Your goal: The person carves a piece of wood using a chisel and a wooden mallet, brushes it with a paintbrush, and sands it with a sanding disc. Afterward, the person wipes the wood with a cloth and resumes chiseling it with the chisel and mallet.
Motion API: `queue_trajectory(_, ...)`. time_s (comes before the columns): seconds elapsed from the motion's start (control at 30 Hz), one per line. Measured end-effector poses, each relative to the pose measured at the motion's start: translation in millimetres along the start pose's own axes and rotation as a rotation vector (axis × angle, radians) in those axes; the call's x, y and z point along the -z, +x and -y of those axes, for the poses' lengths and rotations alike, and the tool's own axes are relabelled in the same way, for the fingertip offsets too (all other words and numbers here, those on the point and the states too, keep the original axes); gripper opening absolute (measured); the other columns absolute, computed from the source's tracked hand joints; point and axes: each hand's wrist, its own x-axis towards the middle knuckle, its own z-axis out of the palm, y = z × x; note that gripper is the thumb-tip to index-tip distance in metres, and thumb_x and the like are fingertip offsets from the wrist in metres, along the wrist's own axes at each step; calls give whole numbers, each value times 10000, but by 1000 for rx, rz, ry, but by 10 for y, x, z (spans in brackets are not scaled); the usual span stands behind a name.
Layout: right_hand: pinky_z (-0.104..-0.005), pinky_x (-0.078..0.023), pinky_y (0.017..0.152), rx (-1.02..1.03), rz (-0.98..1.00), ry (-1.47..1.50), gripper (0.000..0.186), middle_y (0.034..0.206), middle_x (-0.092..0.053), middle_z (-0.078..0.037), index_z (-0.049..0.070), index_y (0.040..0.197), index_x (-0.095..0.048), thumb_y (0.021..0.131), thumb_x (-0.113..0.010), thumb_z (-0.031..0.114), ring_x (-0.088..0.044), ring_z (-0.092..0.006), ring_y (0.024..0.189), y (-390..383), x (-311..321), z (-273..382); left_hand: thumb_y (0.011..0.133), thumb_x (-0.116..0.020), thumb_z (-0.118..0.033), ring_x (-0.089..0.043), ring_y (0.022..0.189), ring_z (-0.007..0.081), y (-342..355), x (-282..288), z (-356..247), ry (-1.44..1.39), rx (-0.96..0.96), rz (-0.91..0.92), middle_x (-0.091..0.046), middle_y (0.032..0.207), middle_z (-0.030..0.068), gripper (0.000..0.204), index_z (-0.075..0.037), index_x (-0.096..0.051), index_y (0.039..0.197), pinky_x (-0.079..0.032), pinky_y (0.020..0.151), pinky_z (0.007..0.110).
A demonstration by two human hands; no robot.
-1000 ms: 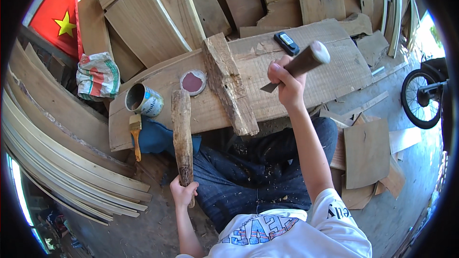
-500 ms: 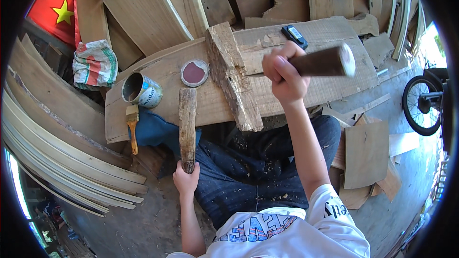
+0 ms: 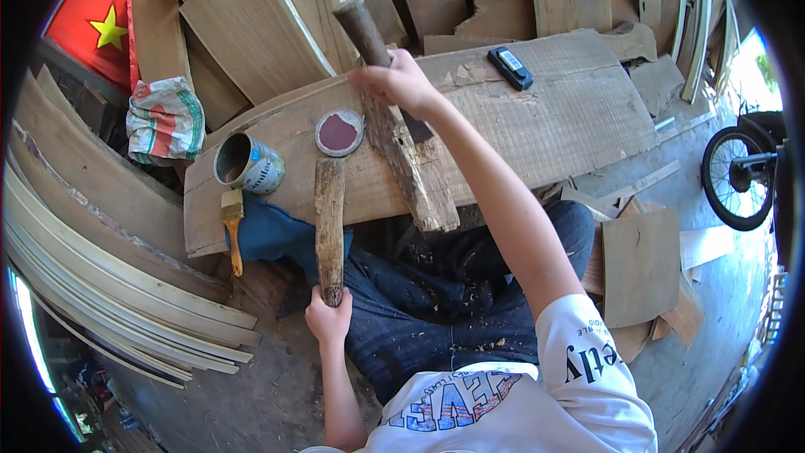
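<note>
Right hand (image 3: pixel 399 84) clamps bladed tool (image 3: pixel 364 32), fingers around its middle
Left hand (image 3: pixel 329 316) wraps wooden club (image 3: pixel 329 222) near end; blade (image 3: pixel 417 128) contact unclear

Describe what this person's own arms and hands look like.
The left hand and right hand are both bare: no gloves, watch or cables visible. The right sleeve is short and white, printed with dark lettering, leaving the right forearm uncovered.

Your right hand (image 3: pixel 402 84): one bladed tool (image 3: pixel 362 29); rightward of it, one black device (image 3: pixel 511 69). Your left hand (image 3: pixel 328 317): one wooden club (image 3: pixel 330 218); beyond it, one tin (image 3: pixel 262 171), one brush (image 3: pixel 233 226), one disc (image 3: pixel 340 132).
</note>
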Motion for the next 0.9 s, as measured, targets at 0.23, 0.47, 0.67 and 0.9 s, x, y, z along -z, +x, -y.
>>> queue_trajectory(0.23,-266,-220,374,-272,-105,152,300,544,-419,15,100,651,-465,820,-707,154,-359,-79,403,421,323,-283,745,-714,-377,-636,737,449,-48,-152,57,19,-80,-84,-660,733,212,362,-55,-586,850,-502,664,525)
queue_trajectory(0.47,-249,-189,366,393,-11,657,323,505,-326,21,122,655,-354,893,-567,169,-252,-84,382,-894,428,374,737,-741,-321,-653,718,407,-31,-117,61,67,-57,-94,-658,702,178,323,-51,-591,834,-504,652,479)
queue_trajectory(0.67,-229,-370,293,1143,317,655,151,671,-566,-106,15,732,-579,779,-678,-88,-553,-151,415,-2038,-76,1670,729,-733,-299,-648,712,419,88,-179,-47,-110,-104,-52,-645,688,203,302,-41,-583,773,-504,628,476)
queue_trajectory(0.9,-232,-368,331,1178,336,762,81,680,-586,-95,29,804,-599,808,-659,-25,-556,-140,448,-2908,847,1574,718,-743,-319,-654,723,419,36,-138,-55,-59,-63,-80,-659,705,201,312,-54,-623,831,-517,656,480)
